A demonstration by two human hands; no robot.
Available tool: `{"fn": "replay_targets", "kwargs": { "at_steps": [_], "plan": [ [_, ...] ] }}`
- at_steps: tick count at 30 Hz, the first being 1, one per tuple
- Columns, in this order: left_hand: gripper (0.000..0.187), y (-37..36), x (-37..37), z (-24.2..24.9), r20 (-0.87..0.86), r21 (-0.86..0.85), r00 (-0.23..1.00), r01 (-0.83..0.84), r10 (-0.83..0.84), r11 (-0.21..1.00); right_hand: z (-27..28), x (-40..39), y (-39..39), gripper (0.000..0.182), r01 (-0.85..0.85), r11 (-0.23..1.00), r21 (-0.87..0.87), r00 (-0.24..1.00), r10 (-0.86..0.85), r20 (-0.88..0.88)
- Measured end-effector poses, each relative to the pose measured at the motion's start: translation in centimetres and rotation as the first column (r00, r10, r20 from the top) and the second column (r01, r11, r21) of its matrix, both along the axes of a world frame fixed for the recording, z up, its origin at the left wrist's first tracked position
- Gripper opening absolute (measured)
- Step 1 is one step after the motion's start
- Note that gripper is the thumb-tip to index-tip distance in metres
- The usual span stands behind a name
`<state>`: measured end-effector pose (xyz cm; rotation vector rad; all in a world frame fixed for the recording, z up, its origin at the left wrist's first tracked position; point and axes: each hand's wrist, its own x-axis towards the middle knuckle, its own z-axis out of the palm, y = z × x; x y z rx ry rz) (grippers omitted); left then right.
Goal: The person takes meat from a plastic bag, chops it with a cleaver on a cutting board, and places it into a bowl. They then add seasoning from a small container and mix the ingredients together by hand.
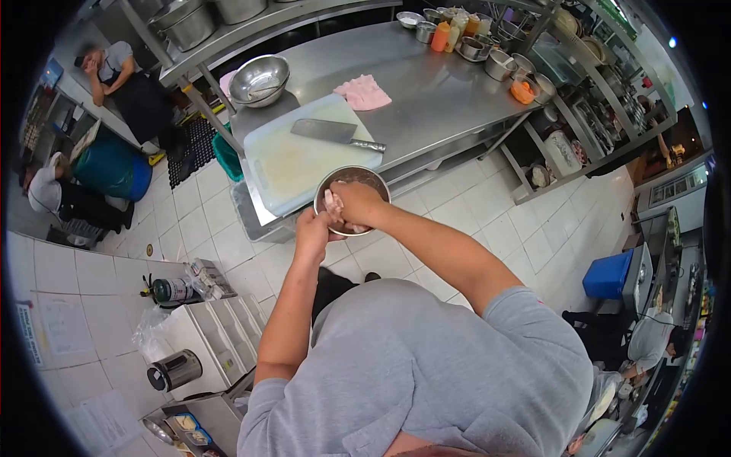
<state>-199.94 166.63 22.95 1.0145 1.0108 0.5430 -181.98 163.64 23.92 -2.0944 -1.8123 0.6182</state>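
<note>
A round metal bowl (385,183) is held in front of my body, close to the near edge of the cutting board. My left hand (311,234) is closed on the bowl's near-left rim. Inside the bowl, my right hand (356,201) is closed around pale pink pieces that look like raw meat (333,206). Its fingers are partly hidden, and more pieces show beneath it. Just beyond the bowl, a cleaver (324,131) lies flat on the white cutting board (285,167), its handle pointing right.
On the steel table (426,99) are a large metal bowl (259,80), a pink cloth (363,92), squeeze bottles (440,36) and several small containers. Shelves (563,137) stand at the right. Two people are at the left and another person (647,343) is at the lower right.
</note>
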Motion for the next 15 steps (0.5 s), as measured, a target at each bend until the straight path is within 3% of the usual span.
{"fn": "replay_targets", "kwargs": {
  "at_steps": [2,7,8,9,10,12,13,15],
  "plan": [
    [0.025,1.0,1.4,0.0,0.000,-0.059,0.999,-0.038,0.038,0.998,0.1,2.3,1.7,0.032,-0.170,0.984,-0.055,0.984,0.172,0.039],
    [0.019,7.5,2.2,0.4,-0.067,-0.026,0.992,-0.107,0.105,0.994,3.4,1.9,5.4,0.039,-0.080,0.996,0.038,0.997,0.081,-0.004],
    [0.019,8.4,2.8,0.9,-0.062,-0.028,0.992,-0.109,0.107,0.994,3.7,1.9,5.9,0.044,-0.056,0.994,0.092,0.998,0.055,0.015],
    [0.018,9.4,3.3,1.4,-0.047,0.012,0.995,-0.088,0.089,0.996,1.8,2.0,6.9,0.049,-0.047,0.978,0.204,0.987,0.014,0.160],
    [0.016,10.4,4.0,2.2,-0.034,0.051,0.997,-0.067,0.068,0.996,1.3,2.7,8.7,0.049,-0.046,0.978,0.202,0.986,0.012,0.166],
    [0.016,13.2,4.8,0.3,-0.058,0.044,0.997,-0.042,0.044,0.998,0.8,5.0,12.4,0.047,-0.054,0.997,-0.046,0.998,0.056,0.025],
    [0.015,14.8,4.9,-1.5,-0.039,0.068,0.998,-0.053,0.055,0.996,0.6,5.7,13.9,0.050,-0.096,0.995,-0.029,0.984,0.100,0.145],
    [0.015,17.7,4.7,-2.9,-0.029,0.074,0.997,-0.064,0.067,0.995,3.3,6.7,15.8,0.045,-0.118,0.993,-0.008,0.990,0.118,0.075]
  ]
}}
